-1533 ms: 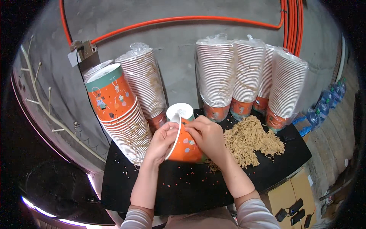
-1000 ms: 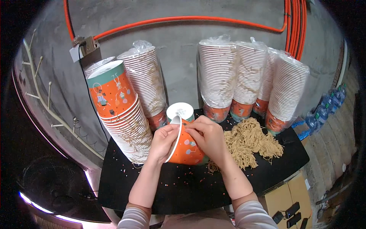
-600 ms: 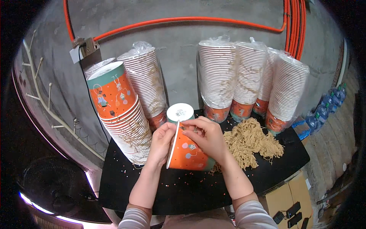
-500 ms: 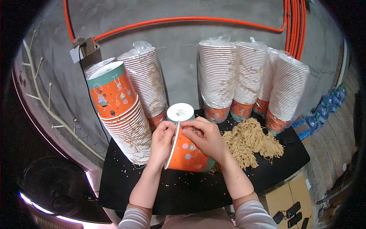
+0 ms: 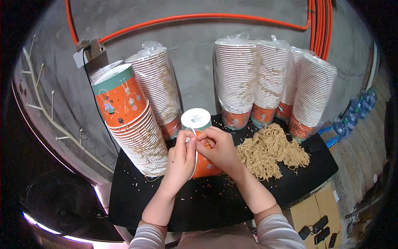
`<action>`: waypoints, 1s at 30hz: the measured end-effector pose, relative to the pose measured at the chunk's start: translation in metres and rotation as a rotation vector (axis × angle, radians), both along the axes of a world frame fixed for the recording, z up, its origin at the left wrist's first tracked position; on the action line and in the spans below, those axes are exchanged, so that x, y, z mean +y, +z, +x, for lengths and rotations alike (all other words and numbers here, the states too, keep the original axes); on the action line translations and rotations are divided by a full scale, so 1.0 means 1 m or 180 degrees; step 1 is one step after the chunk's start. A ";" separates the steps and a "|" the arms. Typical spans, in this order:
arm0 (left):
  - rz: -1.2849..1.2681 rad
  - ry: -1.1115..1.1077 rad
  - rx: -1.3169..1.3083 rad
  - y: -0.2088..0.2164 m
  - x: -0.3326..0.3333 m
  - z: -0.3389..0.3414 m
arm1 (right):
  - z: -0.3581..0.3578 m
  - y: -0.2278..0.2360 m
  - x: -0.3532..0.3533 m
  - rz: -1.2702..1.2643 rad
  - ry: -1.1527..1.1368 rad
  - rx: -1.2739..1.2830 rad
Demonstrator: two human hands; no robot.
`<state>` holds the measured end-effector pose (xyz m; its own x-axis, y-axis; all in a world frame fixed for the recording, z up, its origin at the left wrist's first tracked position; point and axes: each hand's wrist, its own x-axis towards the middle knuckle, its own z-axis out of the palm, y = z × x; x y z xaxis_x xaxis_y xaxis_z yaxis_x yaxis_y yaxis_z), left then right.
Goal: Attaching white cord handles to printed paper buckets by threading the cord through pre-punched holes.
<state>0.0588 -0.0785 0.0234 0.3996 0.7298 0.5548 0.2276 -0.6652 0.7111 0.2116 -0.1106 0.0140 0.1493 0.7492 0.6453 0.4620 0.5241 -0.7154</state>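
Note:
An orange paper tub lies on its side in front of me, its white rim toward the left. My left hand is closed at the rim's upper part, thumb and fingers pinching there. Against it, my right hand is closed in a pinch over the tub's side near the rim; whatever lies between those fingertips is too small to make out. Just behind my hands, another tub stands upside down, white base up. A tangled heap of tan twine lies to the right of my right hand.
A tall nested tub stack with twine strands leans at left, a bagged stack behind it. Several bagged stacks stand at back right. Small bits dot the black table. A cardboard box sits lower right.
Both hands have drawn closer together at the rim, and the right fingers have curled into a pinch. The tub has turned slightly and is more covered by my hands. The view has shifted slightly.

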 end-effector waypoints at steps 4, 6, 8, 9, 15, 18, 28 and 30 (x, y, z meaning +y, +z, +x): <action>-0.0692 -0.0359 -0.0436 0.005 -0.004 0.001 | 0.004 0.008 -0.003 -0.0593 0.0499 0.0846; -0.1337 -0.1079 -0.1420 -0.008 0.005 0.003 | 0.014 0.002 0.005 -0.0588 0.0763 0.1080; -0.1355 -0.1268 -0.1287 -0.009 0.011 -0.001 | 0.014 0.003 0.004 -0.0588 0.1200 0.1404; -0.1300 -0.1268 -0.1257 -0.009 0.012 -0.002 | 0.012 0.011 -0.002 -0.0652 0.1299 0.1427; -0.0455 -0.0685 -0.0938 -0.008 0.020 -0.003 | 0.024 0.018 -0.003 0.0456 0.0297 -0.0531; -0.0790 -0.0917 -0.0841 -0.017 0.031 -0.003 | 0.022 0.018 -0.003 0.0698 0.0124 -0.0802; -0.2267 -0.1890 -0.0372 -0.011 0.047 -0.011 | 0.039 0.023 -0.014 -0.0117 0.0518 -0.0748; -0.2272 -0.2045 -0.0335 -0.011 0.046 -0.010 | 0.038 0.021 -0.013 -0.0082 0.0641 -0.0649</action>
<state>0.0492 -0.0322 0.0127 0.8137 0.5686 0.1211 -0.1171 -0.0438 0.9922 0.2495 -0.1233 0.0353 -0.1351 0.7671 0.6271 0.4859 0.6028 -0.6328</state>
